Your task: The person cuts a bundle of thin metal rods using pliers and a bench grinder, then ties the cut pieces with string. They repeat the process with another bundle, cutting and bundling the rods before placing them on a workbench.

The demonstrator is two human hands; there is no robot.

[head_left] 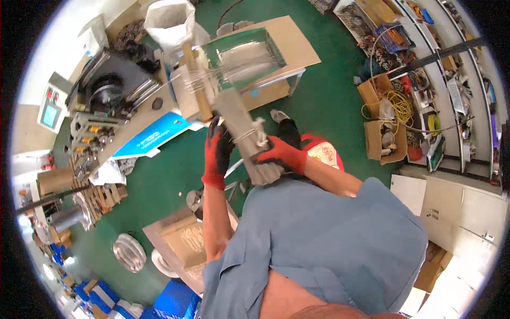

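Green floor (159, 181) runs under the whole workshop; at the far left stands a machine (114, 87) with a control panel (50, 114), and lower down lies a wooden pallet (103, 196); a white sack (170, 24) stands behind the machine. Near the middle, a tray (249, 53) with a green bottom holds thin rods (212, 74). Left hand (218, 154), in a red glove, is curled around a grey bundle (241, 133) from its left side; right hand (281, 154), also gloved, grips the bundle's lower part; a white cord (258, 133) ties the bundle, which is tilted between both hands, in front of the tray. At the right stand cardboard boxes (382, 138) and shelves (457, 80).
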